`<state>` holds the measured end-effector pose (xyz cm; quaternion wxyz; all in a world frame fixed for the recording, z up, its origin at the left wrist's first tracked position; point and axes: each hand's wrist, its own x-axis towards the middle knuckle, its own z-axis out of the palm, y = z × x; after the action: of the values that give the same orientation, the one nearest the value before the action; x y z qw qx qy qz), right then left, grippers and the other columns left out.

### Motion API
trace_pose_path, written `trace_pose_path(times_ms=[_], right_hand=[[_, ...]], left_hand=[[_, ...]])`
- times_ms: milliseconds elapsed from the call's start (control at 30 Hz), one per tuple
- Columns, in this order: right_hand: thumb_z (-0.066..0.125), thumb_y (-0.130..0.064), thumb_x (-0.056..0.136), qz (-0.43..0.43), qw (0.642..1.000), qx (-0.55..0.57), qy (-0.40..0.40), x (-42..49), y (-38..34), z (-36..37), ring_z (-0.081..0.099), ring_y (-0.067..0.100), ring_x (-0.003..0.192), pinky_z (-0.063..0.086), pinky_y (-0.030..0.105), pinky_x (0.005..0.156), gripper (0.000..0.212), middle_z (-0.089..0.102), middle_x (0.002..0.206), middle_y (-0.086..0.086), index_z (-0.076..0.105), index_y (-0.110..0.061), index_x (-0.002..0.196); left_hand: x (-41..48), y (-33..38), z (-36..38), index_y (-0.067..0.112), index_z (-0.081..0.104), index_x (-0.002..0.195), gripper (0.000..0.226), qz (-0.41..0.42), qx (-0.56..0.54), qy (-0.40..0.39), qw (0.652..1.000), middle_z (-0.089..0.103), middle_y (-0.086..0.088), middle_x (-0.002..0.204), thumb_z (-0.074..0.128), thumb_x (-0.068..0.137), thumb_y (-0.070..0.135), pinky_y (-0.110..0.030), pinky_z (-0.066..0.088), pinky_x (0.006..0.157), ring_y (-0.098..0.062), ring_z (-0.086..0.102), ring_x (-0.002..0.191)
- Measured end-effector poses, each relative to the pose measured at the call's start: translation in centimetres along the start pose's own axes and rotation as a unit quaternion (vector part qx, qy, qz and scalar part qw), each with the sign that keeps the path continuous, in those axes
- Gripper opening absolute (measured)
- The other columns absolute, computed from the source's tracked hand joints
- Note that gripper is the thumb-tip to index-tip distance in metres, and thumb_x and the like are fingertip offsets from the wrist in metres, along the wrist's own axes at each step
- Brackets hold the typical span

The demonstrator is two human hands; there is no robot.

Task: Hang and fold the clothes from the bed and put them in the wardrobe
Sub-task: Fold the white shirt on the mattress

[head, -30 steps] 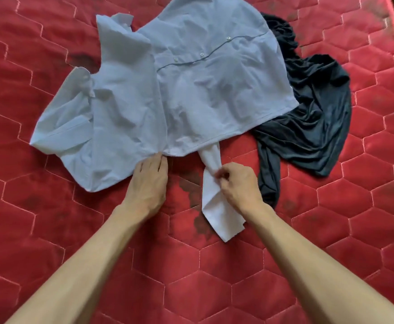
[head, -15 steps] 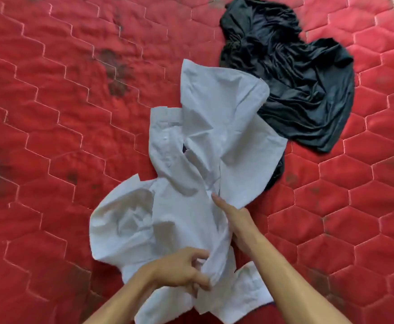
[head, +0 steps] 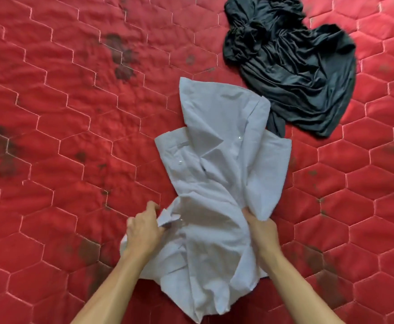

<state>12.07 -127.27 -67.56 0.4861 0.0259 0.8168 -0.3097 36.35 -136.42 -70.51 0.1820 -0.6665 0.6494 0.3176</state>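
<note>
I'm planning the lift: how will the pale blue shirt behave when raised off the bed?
The pale blue shirt is probably floppy: it lies bunched and creased between the left hand and right hand. It looks thin, so likely light. Its loose far end would probably hang and drag.

1 lt-blue shirt [head: 217, 174], 1 dark garment [head: 291, 64], 2 hands

The shirt [head: 217, 183] lies on the mattress [head: 62, 113], with the dark garment [head: 296, 66] behind it to the right, touching.
</note>
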Motion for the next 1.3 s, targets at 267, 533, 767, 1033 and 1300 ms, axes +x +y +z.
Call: trace_pose_path(times_ms=[267, 533, 767, 1033, 1300], right_hand=[[0.065, -0.010, 0.077, -0.279, 0.911, -0.292, 0.085, -2.7, 0.0, -3.6, 0.037, 0.028, 0.133, 0.034, 0.044, 0.112, 0.076, 0.040, 0.143, 0.015, 0.033, -0.008, 0.146], [0.064, -0.010, 0.064, -0.459, 0.768, -0.359, -0.266, -16.6, -10.2, -0.6, 0.032, 0.005, 0.141, 0.028, 0.025, 0.115, 0.087, 0.044, 0.148, -0.009, 0.039, -0.023, 0.147], [0.085, -0.031, 0.070, -0.501, 0.756, -0.359, -0.221, -27.7, -23.0, -3.4, 0.058, 0.008, 0.071, 0.050, 0.030, 0.067, 0.034, 0.063, 0.076, -0.008, 0.065, -0.021, 0.095], [0.085, -0.043, 0.069, -0.601, 0.740, -0.289, -0.094, -41.5, -34.1, -10.4, 0.036, 0.012, 0.055, 0.034, 0.030, 0.054, 0.044, 0.051, 0.059, 0.000, 0.054, -0.012, 0.071], [0.082, -0.025, 0.078, -0.744, 0.617, -0.219, 0.135, -51.6, -40.3, -17.8, 0.063, 0.021, 0.068, 0.054, 0.035, 0.068, 0.041, 0.073, 0.082, -0.002, 0.067, -0.019, 0.116]], left_hand=[[-4.4, 0.1, -5.3, 0.014, 0.077, 0.098, 0.026, -0.028, -0.340, -0.304, 0.890, 0.077, -0.007, 0.098, 0.061, 0.091, 0.033, -0.043, 0.053, 0.086, -0.029, 0.071, 0.094], [-13.1, 6.1, -20.7, 0.025, 0.064, 0.118, 0.044, 0.231, -0.198, -0.390, 0.869, 0.070, -0.012, 0.110, 0.072, 0.077, 0.009, -0.048, 0.058, 0.088, -0.031, 0.069, 0.101], [-19.7, 7.2, -34.6, 0.036, 0.071, 0.105, 0.041, 0.311, -0.141, -0.007, 0.940, 0.067, 0.011, 0.080, 0.078, 0.067, 0.024, -0.033, 0.053, 0.074, -0.007, 0.064, 0.078], [-26.1, 7.5, -43.5, 0.025, 0.059, 0.123, 0.030, 0.315, -0.298, 0.229, 0.872, 0.072, 0.003, 0.097, 0.057, 0.096, 0.012, -0.040, 0.057, 0.079, -0.015, 0.069, 0.090], [-35.0, 12.4, -55.5, 0.011, 0.063, 0.114, 0.029, 0.448, -0.226, 0.411, 0.761, 0.068, 0.000, 0.098, 0.041, 0.097, 0.010, -0.010, 0.043, 0.074, -0.013, 0.061, 0.085]])
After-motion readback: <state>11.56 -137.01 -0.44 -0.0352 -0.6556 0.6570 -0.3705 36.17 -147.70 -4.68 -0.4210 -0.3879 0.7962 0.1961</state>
